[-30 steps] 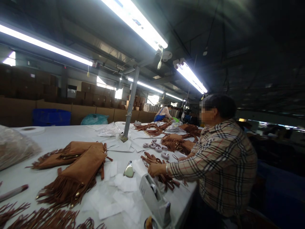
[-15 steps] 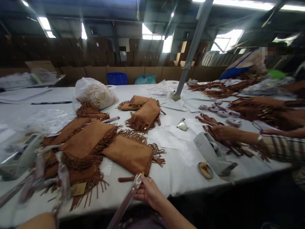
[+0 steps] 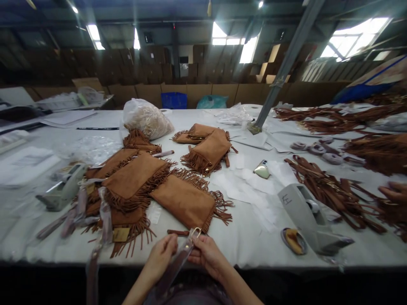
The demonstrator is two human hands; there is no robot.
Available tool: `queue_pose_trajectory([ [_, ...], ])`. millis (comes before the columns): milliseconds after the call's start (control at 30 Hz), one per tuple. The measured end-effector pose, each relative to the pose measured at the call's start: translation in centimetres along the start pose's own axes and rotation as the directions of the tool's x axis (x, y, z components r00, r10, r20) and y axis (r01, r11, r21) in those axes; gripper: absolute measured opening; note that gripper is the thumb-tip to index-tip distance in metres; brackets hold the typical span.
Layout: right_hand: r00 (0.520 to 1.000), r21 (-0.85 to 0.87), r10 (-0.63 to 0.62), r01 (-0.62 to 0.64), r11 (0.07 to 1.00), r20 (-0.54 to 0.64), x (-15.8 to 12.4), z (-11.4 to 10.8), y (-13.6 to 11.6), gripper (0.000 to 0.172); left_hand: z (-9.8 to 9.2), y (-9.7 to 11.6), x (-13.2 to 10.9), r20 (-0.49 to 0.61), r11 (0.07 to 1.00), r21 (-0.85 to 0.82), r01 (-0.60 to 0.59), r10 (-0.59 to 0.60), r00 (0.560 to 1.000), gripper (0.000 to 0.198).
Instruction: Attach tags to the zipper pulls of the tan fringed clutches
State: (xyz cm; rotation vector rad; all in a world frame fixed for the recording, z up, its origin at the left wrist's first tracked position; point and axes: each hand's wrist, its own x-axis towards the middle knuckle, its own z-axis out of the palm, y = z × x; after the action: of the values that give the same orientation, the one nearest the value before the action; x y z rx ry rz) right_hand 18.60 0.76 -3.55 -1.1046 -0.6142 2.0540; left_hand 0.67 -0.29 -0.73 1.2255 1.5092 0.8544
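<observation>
A brown strap in clear plastic (image 3: 176,266), with a gold-coloured metal clasp (image 3: 197,231) at its upper end, hangs over the table's front edge. My right hand (image 3: 206,256) is closed round its clasp end. Just left of the strap, my left hand (image 3: 161,257) has its fingers curled together; what they pinch, if anything, is hidden. Behind both hands lies a tan suede bag with fringe (image 3: 182,203). A short brown leather tab (image 3: 178,232) sticks out beneath its near edge.
More fringed bags (image 3: 133,176) are piled at left, near a tape dispenser (image 3: 65,188). Another tape dispenser (image 3: 302,212) and a tape roll (image 3: 293,240) stand at right. Beyond are brown straps (image 3: 330,195), a phone (image 3: 261,169) and a metal post (image 3: 286,63). A co-worker's hand (image 3: 394,191) shows at the right edge.
My left hand has come up from the lower left to beside the strap. The view has turned left. The co-worker's hand has moved away from the strap bundle.
</observation>
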Motion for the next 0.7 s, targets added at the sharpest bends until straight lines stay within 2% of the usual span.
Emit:
queue_pose_trajectory([
  [100, 0.999, -0.025, 0.002, -0.001, 1.0, 0.045, -0.2, 0.1, -0.1, 0.043, 2.4, -1.2, 0.0, 0.126, 0.997, 0.056, -0.046, 0.039, 0.991, 0.04],
  [133, 1.0, -0.078, -0.009, 0.011, 0.997, 0.026, -0.2, -0.1, -0.1, 0.046, 2.9, -1.3, 0.2, 0.167, 0.998, 0.041, -0.047, 0.04, 0.985, 0.038],
  [200, 0.993, -0.257, -0.076, 0.049, 0.965, -0.095, -0.3, -0.7, -0.2, 0.053, 3.5, -1.4, 0.6, 0.248, 1.0, -0.017, -0.025, 0.028, 0.968, 0.032],
  [267, 0.944, -0.433, -0.216, 0.09, 0.897, -0.25, -0.4, -1.6, -0.5, 0.055, 3.6, -1.4, 1.0, 0.285, 0.998, -0.063, 0.012, 0.007, 0.959, 0.03],
  [300, 0.91, -0.491, -0.289, 0.114, 0.864, -0.297, -0.4, -2.1, -0.8, 0.053, 3.6, -1.4, 1.2, 0.283, 0.997, -0.075, 0.032, -0.009, 0.959, 0.031],
  [367, 0.871, -0.545, -0.384, 0.171, 0.821, -0.306, -0.4, -2.8, -1.3, 0.045, 3.7, -1.8, 1.3, 0.269, 0.994, -0.085, 0.068, -0.043, 0.962, 0.031],
  [533, 0.845, -0.655, -0.488, 0.242, 0.716, -0.221, 0.2, -2.5, -1.8, 0.033, 4.9, -2.0, 1.0, 0.242, 0.979, -0.101, 0.179, -0.151, 0.959, 0.036],
  [633, 0.797, -0.723, -0.561, 0.251, 0.643, -0.222, -0.4, -1.9, -2.1, 0.025, 6.5, 0.1, 0.2, 0.184, 0.978, -0.064, 0.198, -0.183, 0.966, 0.039],
  [667, 0.788, -0.746, -0.575, 0.243, 0.62, -0.221, -0.9, -1.9, -2.4, 0.023, 7.0, 1.1, -0.3, 0.062, 0.972, -0.015, 0.234, -0.233, 0.971, 0.039],
  [700, 0.826, -0.758, -0.524, 0.202, 0.621, -0.209, -1.5, -2.0, -2.8, 0.022, 7.5, 2.1, -0.8, 0.022, 0.975, 0.0, 0.222, -0.222, 0.975, 0.034],
])
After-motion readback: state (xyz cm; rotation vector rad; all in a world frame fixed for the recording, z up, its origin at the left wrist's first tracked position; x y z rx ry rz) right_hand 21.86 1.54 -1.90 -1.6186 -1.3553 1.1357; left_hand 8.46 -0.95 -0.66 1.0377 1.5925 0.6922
